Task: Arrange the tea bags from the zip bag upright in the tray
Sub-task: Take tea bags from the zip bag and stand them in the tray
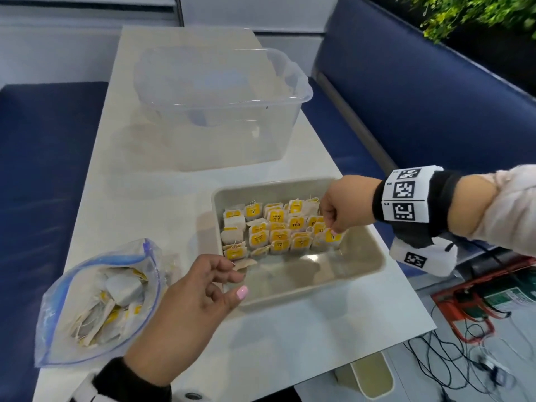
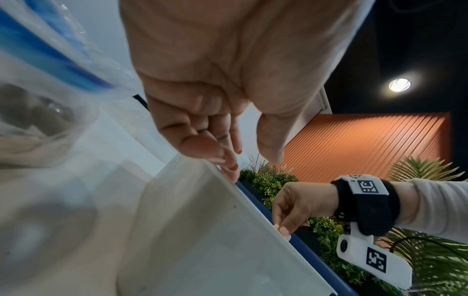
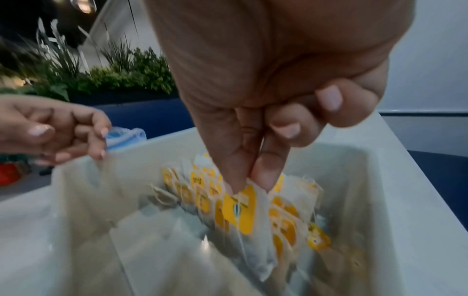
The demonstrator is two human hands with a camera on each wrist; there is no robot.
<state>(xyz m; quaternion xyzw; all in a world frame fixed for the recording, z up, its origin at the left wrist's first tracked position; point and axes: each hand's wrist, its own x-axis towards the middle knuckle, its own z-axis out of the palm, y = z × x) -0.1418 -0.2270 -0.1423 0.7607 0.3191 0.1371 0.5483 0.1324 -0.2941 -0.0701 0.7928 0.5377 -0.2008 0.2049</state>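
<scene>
A pale grey tray (image 1: 290, 297) stands on the white table, with several yellow-tagged tea bags (image 1: 275, 230) upright in rows in its far half. My right hand (image 1: 333, 232) reaches in from the right and pinches one tea bag (image 3: 240, 208) by its top edge, at the right end of the nearest row. My left hand (image 1: 236, 278) hovers at the tray's front-left rim with its fingers loosely curled and thumb apart. Its fingertips are at a pale tea bag (image 1: 245, 264) lying flat; contact is unclear. The open zip bag (image 1: 95, 300), with several tea bags inside, lies to the left.
A clear plastic bin (image 1: 220, 111) stands farther back on the table. Blue bench seats (image 1: 420, 97) flank the table on both sides. Cables and a red frame (image 1: 464, 314) lie on the floor to the right. The tray's near half holds no bags.
</scene>
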